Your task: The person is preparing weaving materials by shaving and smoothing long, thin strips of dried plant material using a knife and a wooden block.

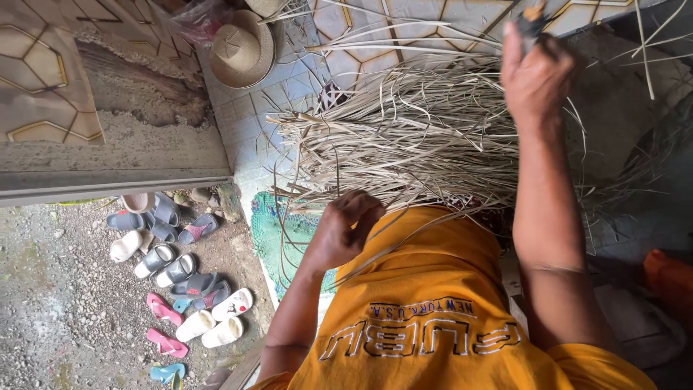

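Note:
A big bundle of pale dried leaf strips point(411, 137) lies spread across my lap and the tiled floor. My left hand point(346, 230) is closed around a few thin strips at the near edge of the bundle, just above my yellow shirt point(426, 318). On the far side of the bundle, my right hand point(535, 76) is raised and grips a small dark tool point(533, 20) with an orange spot. The tool's working end is hidden by my fingers.
A woven straw hat point(242, 50) rests on the patterned floor tiles point(289, 94). Several sandals and slippers point(177, 278) lie on the gravel ground at lower left. A green net point(278, 242) lies under the strips. An orange object point(668, 278) sits at the right edge.

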